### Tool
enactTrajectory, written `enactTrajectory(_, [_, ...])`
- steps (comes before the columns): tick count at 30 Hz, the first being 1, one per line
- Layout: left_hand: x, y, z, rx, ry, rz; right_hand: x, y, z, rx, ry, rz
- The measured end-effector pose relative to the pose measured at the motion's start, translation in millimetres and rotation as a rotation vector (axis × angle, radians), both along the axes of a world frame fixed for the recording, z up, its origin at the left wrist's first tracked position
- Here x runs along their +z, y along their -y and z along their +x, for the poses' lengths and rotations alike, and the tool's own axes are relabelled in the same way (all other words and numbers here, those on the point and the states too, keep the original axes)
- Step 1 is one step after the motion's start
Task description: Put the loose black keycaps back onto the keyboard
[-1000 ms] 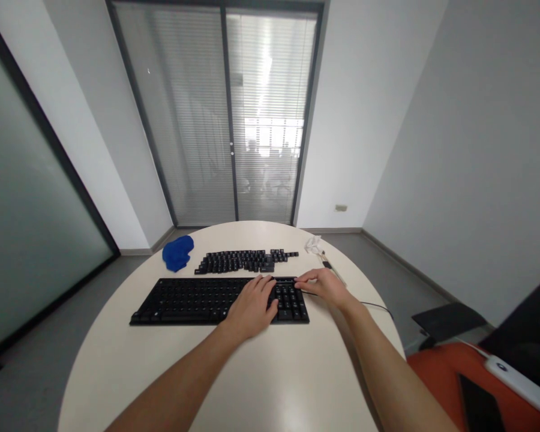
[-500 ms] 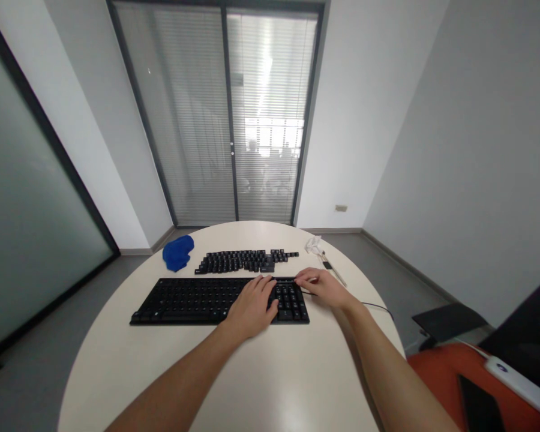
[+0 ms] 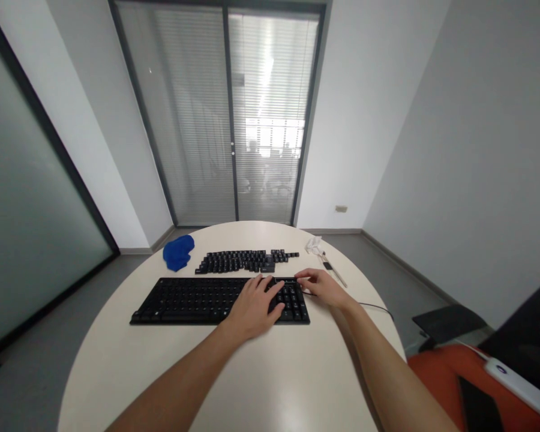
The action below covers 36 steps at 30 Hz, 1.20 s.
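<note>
A crumpled blue cloth lies left of centre on the round, cream tabletop, near rows of loose black keycaps. Mid-frame sits a long black keyboard; across it lies the left hand, fingers open, forefinger and thumb newly spread rightward over the black number pad, suggesting work centres there. At the keyboard's upper right corner, the right hand's fingers bunch together, any grip impossible to tell.
</note>
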<state>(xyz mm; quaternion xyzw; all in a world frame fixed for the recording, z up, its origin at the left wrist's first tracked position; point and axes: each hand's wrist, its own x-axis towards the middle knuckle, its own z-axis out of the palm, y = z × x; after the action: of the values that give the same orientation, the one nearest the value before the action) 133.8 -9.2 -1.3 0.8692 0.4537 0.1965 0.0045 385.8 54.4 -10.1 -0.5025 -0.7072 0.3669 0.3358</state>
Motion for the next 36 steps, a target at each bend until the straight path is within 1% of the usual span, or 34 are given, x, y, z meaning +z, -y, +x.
enactTrajectory(4, [5.7,2,8,-0.029,-0.006,0.015,4,4,-3,-0.024,-0.041,-0.114])
enactTrajectory(6, [6.3,2,15,-0.057,-0.008,0.009,5,5,-4,-0.029,-0.063,-0.147])
enactTrajectory(8, [5.5,2,22,-0.075,-0.009,0.003,4,4,-3,-0.030,-0.074,-0.159])
enactTrajectory(12, [1.9,1,29,-0.069,-0.015,-0.004,3,3,-1,-0.017,-0.087,-0.177])
enactTrajectory(19, [1.6,2,28,-0.053,-0.029,-0.028,5,3,-1,-0.019,-0.101,-0.206])
enactTrajectory(25, [3.3,2,28,-0.051,-0.027,-0.030,6,-1,1,-0.021,-0.130,-0.267])
enactTrajectory(29, [1.3,1,29,-0.040,-0.031,-0.047,6,-5,3,0.014,-0.138,-0.304])
enactTrajectory(32, [0.3,1,28,-0.041,-0.033,-0.057,7,-5,4,0.043,-0.128,-0.314])
enactTrajectory(36, [0.3,1,27,-0.052,-0.028,-0.052,7,-4,3,0.031,-0.105,-0.294])
